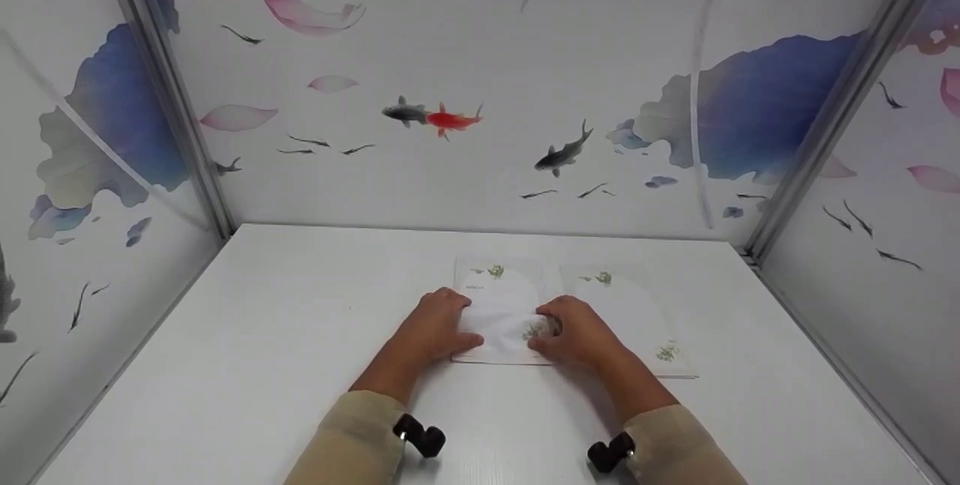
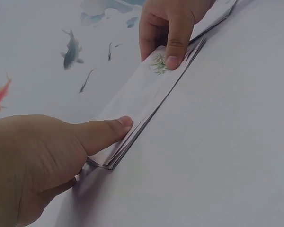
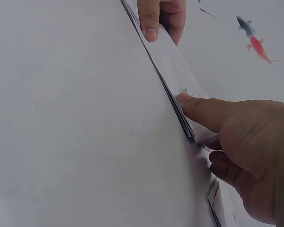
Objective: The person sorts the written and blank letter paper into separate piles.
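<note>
A stack of thin white paper sheets (image 1: 499, 312) with small green plant prints lies flat on the table, its layered edges visible in both wrist views. At its left side, my left hand (image 1: 441, 323) grips it, thumb on top and fingers round the far edge. My right hand (image 1: 577, 331) holds the opposite side the same way, its thumb beside a plant print. Just to the right lies a second, similar white stack (image 1: 637, 316), partly covered by my right hand.
The white table (image 1: 300, 365) reaches back to a panel wall (image 1: 450, 185) printed with fish and petals. Side panels with metal corner posts (image 1: 161, 87) close in left and right. A dark clip-like device (image 1: 418, 436) is at the left sleeve, another (image 1: 611, 453) at the right.
</note>
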Action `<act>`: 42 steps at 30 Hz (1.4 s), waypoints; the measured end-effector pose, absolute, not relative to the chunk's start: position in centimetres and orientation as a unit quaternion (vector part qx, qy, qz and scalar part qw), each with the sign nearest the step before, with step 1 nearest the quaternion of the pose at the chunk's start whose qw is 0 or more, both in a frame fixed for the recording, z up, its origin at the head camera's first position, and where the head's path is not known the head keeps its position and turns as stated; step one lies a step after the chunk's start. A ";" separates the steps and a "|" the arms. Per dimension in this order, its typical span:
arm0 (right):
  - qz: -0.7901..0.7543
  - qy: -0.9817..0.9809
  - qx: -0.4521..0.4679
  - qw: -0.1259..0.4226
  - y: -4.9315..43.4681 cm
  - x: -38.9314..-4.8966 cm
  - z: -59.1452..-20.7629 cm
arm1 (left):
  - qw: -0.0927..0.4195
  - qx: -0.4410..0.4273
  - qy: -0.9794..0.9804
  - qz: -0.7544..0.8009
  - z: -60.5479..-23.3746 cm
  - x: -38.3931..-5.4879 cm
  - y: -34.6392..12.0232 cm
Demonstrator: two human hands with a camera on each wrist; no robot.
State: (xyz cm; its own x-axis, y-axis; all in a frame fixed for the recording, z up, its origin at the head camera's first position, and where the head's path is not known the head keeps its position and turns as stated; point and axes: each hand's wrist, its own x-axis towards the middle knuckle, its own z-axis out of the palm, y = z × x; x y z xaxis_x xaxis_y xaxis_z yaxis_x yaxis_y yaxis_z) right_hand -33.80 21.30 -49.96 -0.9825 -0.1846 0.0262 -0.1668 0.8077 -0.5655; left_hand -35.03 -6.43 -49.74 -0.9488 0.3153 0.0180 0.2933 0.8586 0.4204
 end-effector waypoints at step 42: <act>-0.527 0.843 0.107 0.001 20.0 -33.9 -49.4 | -0.047 -0.018 0.887 0.458 -49.1 -34.5 -4.9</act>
